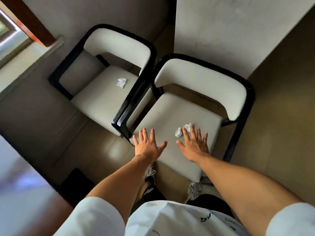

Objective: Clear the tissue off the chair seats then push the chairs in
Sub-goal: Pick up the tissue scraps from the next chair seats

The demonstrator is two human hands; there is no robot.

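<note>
Two cream-padded chairs with black frames stand side by side on the tan floor (95,160), their curved backrests toward the top of the view and their open seat fronts toward the person. The near chair (201,82) is on the right; the far chair (117,41) sits to its left and further up, and the two black side frames run close together, touching or nearly so. A pale surface (230,31) runs away beyond the near chair's backrest; its near edge seems to lie just behind that backrest.

One crumpled tissue (121,82) lies near the middle of the far chair's seat, toward its right edge. Another crumpled tissue (178,132), in two small lumps, lies on the near chair's seat toward the front edge, its long axis slanting up to the right.

Both hands reach over the near seat with fingers straight and spread wide, holding nothing. The left hand (148,145) is at the seat's front left corner. The right hand (194,145) is just right of it, its fingertips (185,131) overlapping that tissue; contact cannot be told.

Bare floor lies to the right of the near chair and left of the far one.
</note>
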